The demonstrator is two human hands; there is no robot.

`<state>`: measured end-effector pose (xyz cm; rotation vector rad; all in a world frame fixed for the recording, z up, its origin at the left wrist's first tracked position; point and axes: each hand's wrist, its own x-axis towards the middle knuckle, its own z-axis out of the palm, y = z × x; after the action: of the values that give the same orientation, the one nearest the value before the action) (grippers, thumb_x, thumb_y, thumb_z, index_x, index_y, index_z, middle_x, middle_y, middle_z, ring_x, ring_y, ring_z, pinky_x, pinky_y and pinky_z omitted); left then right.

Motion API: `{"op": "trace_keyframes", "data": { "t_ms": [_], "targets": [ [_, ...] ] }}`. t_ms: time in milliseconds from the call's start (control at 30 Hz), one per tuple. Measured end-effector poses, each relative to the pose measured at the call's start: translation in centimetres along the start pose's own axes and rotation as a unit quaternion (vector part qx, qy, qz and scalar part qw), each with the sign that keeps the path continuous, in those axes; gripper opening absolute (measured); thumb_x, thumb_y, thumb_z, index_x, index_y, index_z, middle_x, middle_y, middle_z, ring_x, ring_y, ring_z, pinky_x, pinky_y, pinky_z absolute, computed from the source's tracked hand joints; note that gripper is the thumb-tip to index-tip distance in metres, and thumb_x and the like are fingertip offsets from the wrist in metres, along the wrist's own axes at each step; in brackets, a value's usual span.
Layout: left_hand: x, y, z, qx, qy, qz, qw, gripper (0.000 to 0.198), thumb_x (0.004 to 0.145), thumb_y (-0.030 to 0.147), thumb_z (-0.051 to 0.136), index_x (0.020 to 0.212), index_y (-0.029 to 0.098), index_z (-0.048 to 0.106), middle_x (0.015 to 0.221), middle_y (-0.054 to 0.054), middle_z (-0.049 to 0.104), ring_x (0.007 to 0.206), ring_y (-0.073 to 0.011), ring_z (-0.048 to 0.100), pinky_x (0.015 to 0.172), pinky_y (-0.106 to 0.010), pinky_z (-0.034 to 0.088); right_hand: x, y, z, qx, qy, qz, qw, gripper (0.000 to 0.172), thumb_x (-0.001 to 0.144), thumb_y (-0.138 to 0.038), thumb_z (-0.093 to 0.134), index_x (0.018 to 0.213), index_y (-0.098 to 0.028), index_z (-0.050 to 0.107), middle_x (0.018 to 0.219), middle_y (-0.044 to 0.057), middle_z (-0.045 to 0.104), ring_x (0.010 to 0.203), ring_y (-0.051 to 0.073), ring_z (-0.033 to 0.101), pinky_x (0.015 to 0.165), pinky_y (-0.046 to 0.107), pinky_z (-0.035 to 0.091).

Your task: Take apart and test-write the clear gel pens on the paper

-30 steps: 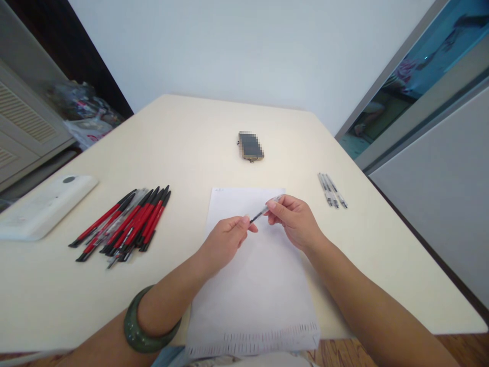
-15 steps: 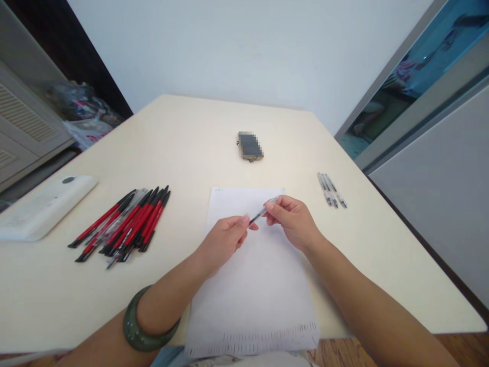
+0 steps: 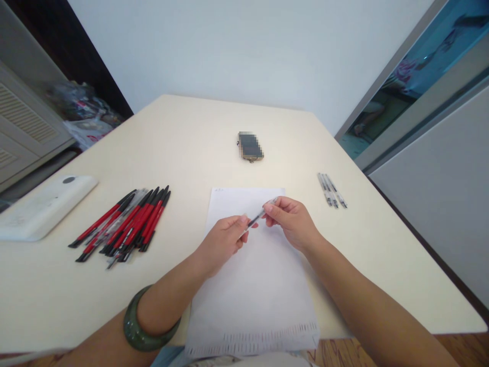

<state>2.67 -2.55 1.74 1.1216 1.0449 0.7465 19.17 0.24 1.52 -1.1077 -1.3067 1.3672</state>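
Note:
A slim clear pen with a dark section along its middle is held aslant between my two hands, above a white sheet of paper. My left hand pinches its lower end between thumb and fingers. At the upper end, my right hand grips it the same way, with the tip poking out past the fingers. Rows of short pen strokes run along the paper's near edge, and faint small marks sit at its far left corner.
On the left lies a pile of red-and-black pens with clear ones among them, beside a white flat device. Three clear pens lie at the right. A dark pixelated object rests farther back on the cream table.
My left fingers have shifted slightly down the pen, so a little more of its lower part shows. My right hand and everything on the table stay nearly the same.

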Motion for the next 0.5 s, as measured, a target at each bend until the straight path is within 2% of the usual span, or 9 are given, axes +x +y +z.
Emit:
{"op": "trace_keyframes", "data": {
  "t_ms": [67, 233, 300, 400, 500],
  "targets": [
    [0.00, -0.04, -0.02, 0.011, -0.002, 0.004, 1.000, 0.036, 0.081, 0.044, 0.034, 0.081, 0.014, 0.053, 0.057, 0.004, 0.039, 0.043, -0.0044, 0.029, 0.041, -0.019, 0.022, -0.03, -0.04, 0.01, -0.003, 0.001, 0.001, 1.000, 0.023, 0.067, -0.037, 0.059, 0.063, -0.016, 0.052, 0.061, 0.001, 0.058, 0.052, 0.009, 0.048, 0.052, 0.024, 0.039],
    [0.01, -0.17, -0.05, 0.021, -0.002, 0.031, 0.999, 0.019, 0.076, 0.036, 0.047, 0.081, 0.017, 0.048, 0.061, 0.005, 0.044, 0.046, -0.0056, 0.038, 0.045, -0.020, 0.031, -0.09, -0.01, 0.01, 0.000, -0.001, -0.004, 1.000, 0.024, 0.068, -0.036, 0.059, 0.060, -0.016, 0.049, 0.059, 0.001, 0.057, 0.052, 0.009, 0.048, 0.053, 0.024, 0.038],
    [0.02, -0.16, -0.01, 0.010, -0.002, 0.027, 1.000, 0.021, 0.076, 0.037, 0.048, 0.084, 0.018, 0.047, 0.064, 0.004, 0.046, 0.044, -0.0046, 0.036, 0.043, -0.019, 0.028, -0.09, 0.03, 0.02, 0.002, -0.002, -0.004, 1.000, 0.023, 0.068, -0.036, 0.059, 0.060, -0.016, 0.049, 0.059, 0.001, 0.058, 0.052, 0.009, 0.048, 0.053, 0.024, 0.038],
    [0.04, -0.13, 0.05, -0.003, -0.002, 0.020, 1.000, 0.030, 0.079, 0.044, 0.039, 0.082, 0.015, 0.049, 0.066, 0.002, 0.048, 0.041, -0.0034, 0.030, 0.039, -0.019, 0.023, -0.03, 0.08, 0.03, 0.003, 0.000, 0.001, 1.000, 0.024, 0.068, -0.036, 0.059, 0.060, -0.016, 0.049, 0.061, 0.001, 0.058, 0.052, 0.009, 0.048, 0.052, 0.024, 0.039],
    [0.06, -0.12, 0.04, 0.007, 0.000, 0.019, 1.000, 0.038, 0.081, 0.045, 0.033, 0.079, 0.013, 0.052, 0.067, 0.000, 0.049, 0.041, -0.0040, 0.031, 0.039, -0.019, 0.024, 0.01, 0.09, 0.03, 0.004, 0.000, 0.006, 1.000, 0.024, 0.067, -0.037, 0.060, 0.060, -0.016, 0.049, 0.062, 0.001, 0.058, 0.052, 0.009, 0.048, 0.052, 0.024, 0.039]
  ]
}}
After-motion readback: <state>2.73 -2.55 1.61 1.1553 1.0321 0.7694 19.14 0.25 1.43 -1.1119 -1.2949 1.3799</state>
